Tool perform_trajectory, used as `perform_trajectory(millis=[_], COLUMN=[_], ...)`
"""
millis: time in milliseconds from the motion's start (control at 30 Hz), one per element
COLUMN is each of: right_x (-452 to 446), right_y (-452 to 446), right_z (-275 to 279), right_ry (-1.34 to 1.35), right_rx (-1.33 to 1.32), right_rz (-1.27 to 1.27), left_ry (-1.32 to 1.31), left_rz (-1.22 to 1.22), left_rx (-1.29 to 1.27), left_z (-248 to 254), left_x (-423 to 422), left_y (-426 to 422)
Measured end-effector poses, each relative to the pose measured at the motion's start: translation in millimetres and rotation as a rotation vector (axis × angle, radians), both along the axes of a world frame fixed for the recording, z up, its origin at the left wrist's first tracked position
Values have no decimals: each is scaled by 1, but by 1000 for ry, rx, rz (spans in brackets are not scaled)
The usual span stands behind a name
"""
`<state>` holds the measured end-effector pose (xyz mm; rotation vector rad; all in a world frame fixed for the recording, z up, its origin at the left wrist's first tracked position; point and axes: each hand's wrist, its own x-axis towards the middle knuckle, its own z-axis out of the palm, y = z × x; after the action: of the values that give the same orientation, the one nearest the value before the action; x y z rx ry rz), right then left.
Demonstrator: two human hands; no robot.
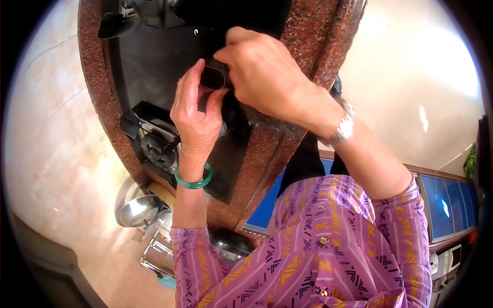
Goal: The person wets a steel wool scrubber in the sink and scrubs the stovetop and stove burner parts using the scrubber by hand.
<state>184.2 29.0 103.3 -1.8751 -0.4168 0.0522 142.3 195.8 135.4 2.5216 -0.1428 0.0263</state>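
My left hand (197,110), with a green bangle at the wrist, grips a small dark round piece with a thin shiny rim (213,78) between thumb and fingers. Close against its other side is my right hand (259,69), wearing a silver watch. Its fingers are curled closed, and what they pinch is hidden. Both hands are over the black cooktop (154,61). Below my right wrist, a crinkled, shiny, see-through patch (272,122) shows at the counter edge; I cannot tell what it is.
A burner with a black pan support (156,146) is left of my left hand, and another burner (154,13) lies at the top. Reddish-brown granite (316,36) borders the cooktop. A steel bowl (138,210), a steel pot (158,254) and a black pan (231,244) stand lower left.
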Motion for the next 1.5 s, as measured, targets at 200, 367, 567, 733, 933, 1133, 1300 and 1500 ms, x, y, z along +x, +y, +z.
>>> perform_trajectory(millis=[200,367,567,733,933,1133,1300,1500], right_x=[-31,-61,-65,-68,-68,-10,30,-19], right_y=[-15,-28,-31,-34,-35,-27,9,-38], right_z=[7,7,1,1,-1,9,0,6], right_ry=[107,229,305,324,359,18,-74,-8], right_rx=[44,273,431,422,546,329,-49,-69], right_rz=[38,-37,-84,-72,-108,-214,144,298], left_ry=[33,110,110,31,74,161,116,7], left_rz=[5,36,33,239,229,265,211,165], left_rx=[-14,-120,-112,-46,19,-326,-229,-194], left_z=[1,2,2,-3,0,6,1,6], left_x=[-1,-2,-1,1,2,-9,-9,-12], left_y=[0,0,-11,-29,-31,-20,-15,-14])
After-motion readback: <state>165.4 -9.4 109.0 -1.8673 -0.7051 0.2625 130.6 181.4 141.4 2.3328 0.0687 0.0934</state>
